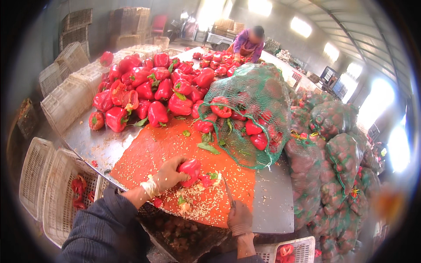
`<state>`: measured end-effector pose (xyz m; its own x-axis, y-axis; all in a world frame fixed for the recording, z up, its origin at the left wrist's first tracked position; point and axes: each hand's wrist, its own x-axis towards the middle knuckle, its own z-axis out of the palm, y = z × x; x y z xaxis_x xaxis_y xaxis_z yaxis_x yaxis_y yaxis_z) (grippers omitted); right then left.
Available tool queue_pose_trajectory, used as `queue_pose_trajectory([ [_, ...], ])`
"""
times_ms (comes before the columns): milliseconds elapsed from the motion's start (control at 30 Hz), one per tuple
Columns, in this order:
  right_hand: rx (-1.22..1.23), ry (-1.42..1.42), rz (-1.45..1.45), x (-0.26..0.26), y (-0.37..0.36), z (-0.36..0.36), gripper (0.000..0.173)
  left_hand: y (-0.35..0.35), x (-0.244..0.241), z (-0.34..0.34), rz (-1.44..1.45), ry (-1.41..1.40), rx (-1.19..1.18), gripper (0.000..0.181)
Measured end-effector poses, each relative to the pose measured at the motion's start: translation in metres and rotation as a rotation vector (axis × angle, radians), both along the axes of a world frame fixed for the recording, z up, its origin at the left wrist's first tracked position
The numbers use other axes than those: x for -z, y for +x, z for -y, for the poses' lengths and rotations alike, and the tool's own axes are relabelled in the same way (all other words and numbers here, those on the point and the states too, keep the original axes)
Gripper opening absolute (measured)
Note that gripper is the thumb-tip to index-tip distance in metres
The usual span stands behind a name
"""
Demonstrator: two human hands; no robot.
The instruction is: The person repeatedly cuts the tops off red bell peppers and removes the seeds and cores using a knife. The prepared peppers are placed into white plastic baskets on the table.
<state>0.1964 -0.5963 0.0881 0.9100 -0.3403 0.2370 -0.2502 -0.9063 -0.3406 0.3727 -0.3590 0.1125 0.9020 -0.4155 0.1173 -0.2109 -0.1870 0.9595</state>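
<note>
My left hand (169, 175) is closed around a red bell pepper (190, 172) just above an orange mat (158, 148). My right hand (240, 215) grips a knife (228, 190), its blade pointing up and slightly left across the mat. Between the hands lie a cut pepper core (215, 179) and scattered pale seeds; another core piece (184, 206) rests near the mat's front edge. A large heap of whole red bell peppers (158, 111) covers the table beyond the mat. To its right, a green mesh bag (243, 105) lies with its mouth open, peppers showing inside.
Plastic crates with cut peppers stand at the lower left (56, 194) and lower right (306, 251). Filled mesh sacks (304, 177) are stacked right of the metal table (274, 200). A co-worker (248, 42) leans over peppers at the far end. White crates (75, 95) line the left edge.
</note>
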Motion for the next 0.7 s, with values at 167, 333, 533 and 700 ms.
queue_pose_trajectory([
  [167,-0.094,0.250,0.288,-0.012,-0.018,-0.002,0.028,-0.026,-0.015,-0.001,0.302,0.217,-0.084,0.051],
  [333,-0.211,0.386,0.351,-0.040,-0.014,-0.037,0.039,-0.029,-0.017,-0.008,0.378,0.256,-0.119,0.049],
  [533,-0.273,0.326,0.325,-0.044,-0.013,-0.052,0.042,-0.023,-0.011,-0.006,0.285,0.221,-0.153,0.047],
  [700,-0.326,0.344,0.284,-0.056,-0.007,-0.072,0.044,-0.016,-0.004,-0.026,0.212,0.164,-0.127,0.043],
])
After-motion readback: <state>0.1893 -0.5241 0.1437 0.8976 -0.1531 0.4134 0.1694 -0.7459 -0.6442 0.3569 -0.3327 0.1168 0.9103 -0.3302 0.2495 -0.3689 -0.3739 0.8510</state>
